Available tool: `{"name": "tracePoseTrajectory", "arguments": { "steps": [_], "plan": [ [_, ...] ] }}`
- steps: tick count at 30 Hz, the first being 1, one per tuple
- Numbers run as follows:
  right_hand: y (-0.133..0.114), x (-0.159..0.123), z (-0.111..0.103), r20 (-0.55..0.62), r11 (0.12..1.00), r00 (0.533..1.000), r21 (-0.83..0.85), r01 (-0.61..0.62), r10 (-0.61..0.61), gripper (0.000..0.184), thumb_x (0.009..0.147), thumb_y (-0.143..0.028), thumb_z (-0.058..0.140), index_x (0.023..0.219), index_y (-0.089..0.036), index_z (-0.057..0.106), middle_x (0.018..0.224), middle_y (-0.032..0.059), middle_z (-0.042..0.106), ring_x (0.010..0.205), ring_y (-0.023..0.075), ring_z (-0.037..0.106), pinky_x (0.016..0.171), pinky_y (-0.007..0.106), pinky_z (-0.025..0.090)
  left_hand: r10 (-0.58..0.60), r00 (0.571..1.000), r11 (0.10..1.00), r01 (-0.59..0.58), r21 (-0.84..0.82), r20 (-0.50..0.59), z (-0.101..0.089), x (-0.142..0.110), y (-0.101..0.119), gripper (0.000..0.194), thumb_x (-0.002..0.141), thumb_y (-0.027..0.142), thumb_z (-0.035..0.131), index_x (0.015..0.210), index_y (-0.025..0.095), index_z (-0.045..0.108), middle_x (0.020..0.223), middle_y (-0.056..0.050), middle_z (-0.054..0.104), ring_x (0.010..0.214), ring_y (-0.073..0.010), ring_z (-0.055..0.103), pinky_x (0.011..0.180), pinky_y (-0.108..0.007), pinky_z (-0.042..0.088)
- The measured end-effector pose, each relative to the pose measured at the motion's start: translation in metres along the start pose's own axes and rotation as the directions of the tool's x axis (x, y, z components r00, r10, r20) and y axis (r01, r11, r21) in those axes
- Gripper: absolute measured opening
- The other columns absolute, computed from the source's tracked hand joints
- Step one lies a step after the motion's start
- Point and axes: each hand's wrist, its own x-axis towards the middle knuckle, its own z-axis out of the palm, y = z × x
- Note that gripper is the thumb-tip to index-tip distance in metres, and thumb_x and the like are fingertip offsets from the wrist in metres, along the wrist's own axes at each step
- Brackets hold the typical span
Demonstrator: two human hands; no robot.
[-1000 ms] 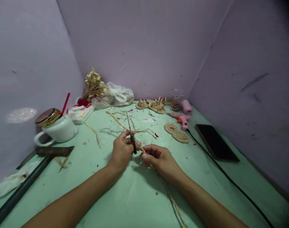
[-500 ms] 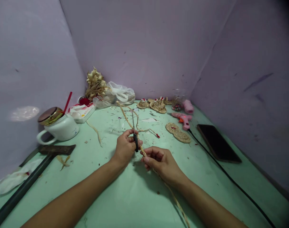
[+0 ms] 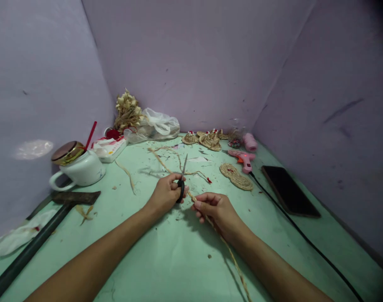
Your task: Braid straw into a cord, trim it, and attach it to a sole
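Clamping black-handled metal scissors (image 3: pixel 180 191) in the left hand (image 3: pixel 166 192), tips aimed forward — and pinching the thin, straw-coloured fibre cord (image 3: pixel 191 196) in the right hand (image 3: pixel 219 212), just beside the scissors, over the pale-green tabletop (image 3: pixel 166 260).

Green tabletop (image 3: pixel 166 260). Beyond the fingers (image 3: pixel 201 205): part of a braided cord (image 3: pixel 160 161); farther off, woven hats (image 3: pixel 210 141), plastic bag (image 3: pixel 161 125). Right of the fingers: coiled straw piece (image 3: pixel 236 177), glue gun (image 3: pixel 244 157), phone (image 3: pixel 288 191). Left: mug (image 3: pixel 84 168), hammer (image 3: pixel 42 235).
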Motion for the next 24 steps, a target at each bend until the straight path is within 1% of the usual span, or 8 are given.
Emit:
{"name": "tracePoseTrajectory", "arguments": {
  "steps": [2,3,5,7,8,10,18,24],
  "plan": [
    [-0.001,0.003,-0.004,-0.047,0.999,0.999,0.032,-0.008,0.010,0.026,0.047,-0.021,0.076,0.065,-0.011,0.060,0.054,0.0025,0.064,0.043,0.0077,0.053,0.039,0.017,0.041,0.178,0.982,0.954,-0.189,0.231,0.068,-0.012,-0.006,0.004,0.028,0.065,0.029,0.058,0.089,0.017,0.052,0.058,0.003,0.052,0.049,-0.0095,0.048,0.047,-0.020,0.036],
    [-0.002,0.005,-0.007,-0.056,0.999,0.998,0.039,-0.006,0.008,0.026,0.047,-0.020,0.076,0.066,-0.011,0.060,0.055,0.0028,0.064,0.043,0.0078,0.053,0.039,0.017,0.042,0.266,0.958,0.877,-0.286,0.386,0.106,-0.017,-0.009,0.007,0.029,0.064,0.029,0.059,0.090,0.018,0.054,0.063,0.001,0.054,0.055,-0.0107,0.049,0.051,-0.021,0.037],
    [-0.004,0.005,-0.011,-0.056,0.999,0.998,0.043,0.003,0.000,0.025,0.048,-0.020,0.076,0.066,-0.011,0.061,0.055,0.0029,0.064,0.043,0.0074,0.053,0.039,0.017,0.041,0.363,0.894,0.649,-0.446,0.616,0.264,-0.026,-0.015,0.011,0.033,0.065,0.026,0.056,0.097,0.020,0.055,0.071,0.000,0.058,0.064,-0.0132,0.052,0.059,-0.024,0.038],
    [-0.006,0.005,-0.013,-0.037,0.999,0.999,0.042,0.014,-0.013,0.024,0.049,-0.020,0.075,0.065,-0.011,0.061,0.056,0.0025,0.063,0.044,0.0072,0.052,0.038,0.017,0.040,0.381,0.831,0.430,-0.547,0.719,0.404,-0.031,-0.019,0.012,0.040,0.064,0.021,0.051,0.105,0.020,0.053,0.080,-0.003,0.061,0.072,-0.0170,0.054,0.064,-0.027,0.038],
    [-0.007,0.004,-0.014,-0.026,0.999,0.999,0.040,0.021,-0.020,0.023,0.049,-0.020,0.075,0.065,-0.011,0.061,0.056,0.0021,0.063,0.044,0.0071,0.052,0.037,0.016,0.039,0.373,0.812,0.348,-0.570,0.744,0.448,-0.032,-0.019,0.012,0.044,0.064,0.019,0.050,0.108,0.020,0.052,0.084,-0.004,0.061,0.075,-0.0189,0.055,0.065,-0.028,0.037],
    [-0.008,0.003,-0.015,-0.006,0.999,0.999,0.029,0.031,-0.031,0.022,0.049,-0.020,0.074,0.065,-0.011,0.062,0.056,0.0012,0.063,0.044,0.0069,0.051,0.037,0.016,0.038,0.352,0.799,0.245,-0.581,0.776,0.487,-0.033,-0.018,0.009,0.049,0.063,0.020,0.048,0.112,0.019,0.049,0.086,-0.006,0.062,0.078,-0.0214,0.055,0.064,-0.030,0.037],
    [-0.012,-0.001,-0.013,0.038,0.998,0.998,0.016,0.053,-0.053,0.025,0.047,-0.017,0.074,0.069,-0.012,0.064,0.054,-0.0001,0.062,0.045,0.0064,0.050,0.041,0.017,0.037,0.312,0.788,0.124,-0.587,0.800,0.530,-0.033,-0.016,0.005,0.051,0.065,0.022,0.046,0.117,0.019,0.044,0.084,-0.006,0.059,0.076,-0.0215,0.053,0.061,-0.031,0.037],
    [-0.013,-0.002,-0.011,0.014,0.989,0.998,-0.134,0.056,-0.054,0.021,0.050,-0.017,0.071,0.069,-0.011,0.066,0.046,-0.0012,0.059,0.038,0.0058,0.045,0.039,0.019,0.034,0.270,0.793,0.045,-0.577,0.816,0.546,-0.032,-0.018,0.005,0.051,0.066,0.023,0.046,0.116,0.019,0.044,0.087,-0.007,0.057,0.074,-0.0214,0.051,0.063,-0.032,0.036]
  ]
}}
